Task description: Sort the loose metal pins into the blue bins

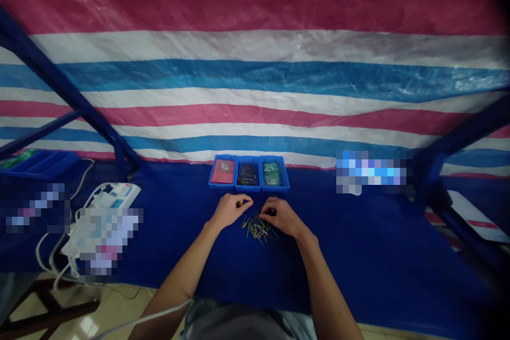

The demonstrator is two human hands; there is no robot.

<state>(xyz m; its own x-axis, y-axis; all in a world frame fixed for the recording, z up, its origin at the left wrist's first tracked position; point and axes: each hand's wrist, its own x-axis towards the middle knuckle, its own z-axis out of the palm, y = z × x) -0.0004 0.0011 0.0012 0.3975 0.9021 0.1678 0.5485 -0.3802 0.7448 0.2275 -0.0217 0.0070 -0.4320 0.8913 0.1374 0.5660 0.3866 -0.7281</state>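
A loose pile of thin metal pieces [260,230], brass-coloured and silvery like long screws or pins, lies on the blue table [175,255]. Just above and left of it is my left hand [230,209], its thumb and forefinger pinched together; anything between the tips is too small to make out. At the upper right edge of the pile, my right hand [282,215] curls with its fingertips pinched close to the pieces, and what it grips cannot be seen clearly. Beyond both hands, a blue bin [247,188] of dark, thin metal pieces stands in the middle of a row.
Beside the middle bin stand a left bin [222,187] with a red item and a right bin [274,188] with green-and-white packets. A white power strip [125,196] with cables lies left. Blue frame posts [119,154] and a striped sheet [255,79] bound the table.
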